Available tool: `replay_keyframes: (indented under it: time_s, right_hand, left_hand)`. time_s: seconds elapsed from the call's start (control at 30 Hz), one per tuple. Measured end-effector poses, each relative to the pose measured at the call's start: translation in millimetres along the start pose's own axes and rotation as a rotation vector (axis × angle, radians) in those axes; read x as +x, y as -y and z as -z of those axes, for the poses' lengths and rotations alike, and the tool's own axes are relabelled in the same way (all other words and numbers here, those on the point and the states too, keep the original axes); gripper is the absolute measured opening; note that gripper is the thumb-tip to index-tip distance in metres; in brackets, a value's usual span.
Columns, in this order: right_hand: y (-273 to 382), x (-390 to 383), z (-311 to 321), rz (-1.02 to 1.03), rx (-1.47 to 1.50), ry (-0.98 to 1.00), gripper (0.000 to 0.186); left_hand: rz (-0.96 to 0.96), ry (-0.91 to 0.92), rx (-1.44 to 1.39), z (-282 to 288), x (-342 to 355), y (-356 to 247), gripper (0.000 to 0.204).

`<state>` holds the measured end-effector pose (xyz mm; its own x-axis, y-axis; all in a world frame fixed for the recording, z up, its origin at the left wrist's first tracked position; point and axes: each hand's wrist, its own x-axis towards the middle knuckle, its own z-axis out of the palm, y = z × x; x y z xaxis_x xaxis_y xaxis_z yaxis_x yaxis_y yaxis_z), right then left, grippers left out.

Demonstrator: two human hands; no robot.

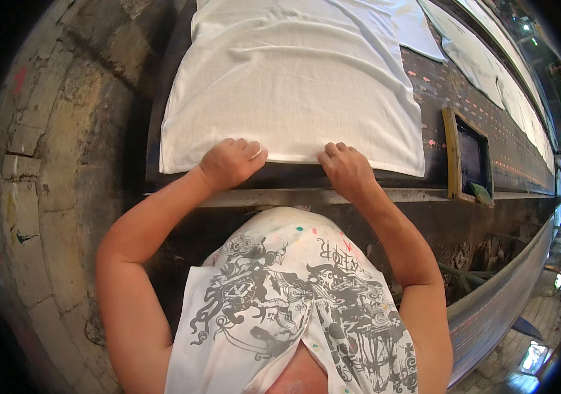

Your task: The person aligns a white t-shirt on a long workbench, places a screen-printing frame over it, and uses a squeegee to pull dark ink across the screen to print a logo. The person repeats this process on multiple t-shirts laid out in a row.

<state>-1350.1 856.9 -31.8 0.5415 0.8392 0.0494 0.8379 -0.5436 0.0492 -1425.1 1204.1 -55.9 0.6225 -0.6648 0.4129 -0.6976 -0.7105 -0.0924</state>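
Observation:
A white cloth (287, 98), like the body of a T-shirt, lies spread over a long dark table with its hem toward me. Soft creases run across it, and its far end is cut off by the top of the view. My left hand (233, 161) is closed at the hem, left of the middle, with the fingers curled over the edge. Right of the middle, my right hand (346, 169) pinches the same hem, its knuckles up. Between the two hands the hem runs nearly straight along the table's near edge.
A wooden-framed tray (451, 154) with a dark inside stands right of the cloth. Pink marks dot the dark tabletop (435, 98). More white cloths (491, 72) lie along the table's far side. A metal rail (280, 197) edges the near side; worn stone floor (50, 197) lies left.

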Motion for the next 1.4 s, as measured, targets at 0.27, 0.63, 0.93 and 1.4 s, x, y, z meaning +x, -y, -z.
replay_keyframes:
  time_s: [0.27,0.63,0.93,1.4]
  right_hand:
    - [-11,-9,-4,0.021,0.037,-0.127,0.013]
    - [-29,-15,-18,0.131,0.109,-0.134,0.014]
    - [-29,-22,-6,0.192,0.099,-0.078,0.013]
    - [-27,-21,-2,0.165,0.084,0.001,0.005]
  left_hand:
    - [0.207,-0.176,-0.232,1,4,8,0.017]
    - [0.004,-0.034,-0.205,4,-9,9,0.011]
    - [-0.040,-0.092,-0.286,8,-12,6,0.011]
    - [-0.070,0.024,-0.120,54,-78,46,0.029]
